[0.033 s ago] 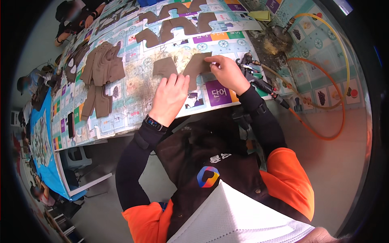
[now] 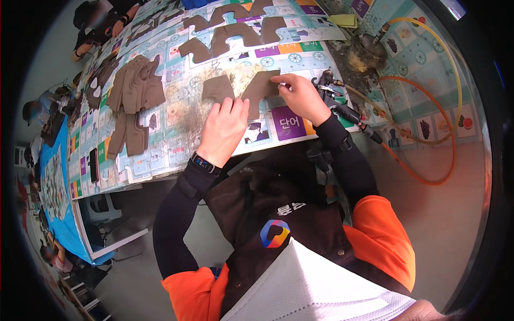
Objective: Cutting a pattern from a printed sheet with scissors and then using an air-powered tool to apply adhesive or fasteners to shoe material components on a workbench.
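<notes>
A flat brown cut piece (image 2: 261, 87), curved with two broad lobes, lies on the patterned table cover in front of me. It looks like a shoe-upper panel, though its material is hard to make out. At its middle, my left hand (image 2: 222, 131) has its fingers bent and drawn together on the inner edge; the thumb is mostly hidden. My right hand (image 2: 303, 99) pinches the upper right end between thumb and forefinger. Just right of that hand rests a black spray gun (image 2: 342, 109) with a hose on it.
Similar brown pieces (image 2: 222, 40) lie in rows on white sheets farther back. Stacked brown pieces (image 2: 134, 85) and a dark phone (image 2: 94, 165) are at left. An orange hose (image 2: 454, 139) loops at right beside a stained container (image 2: 369, 51). Another person (image 2: 99, 24) works at the far left.
</notes>
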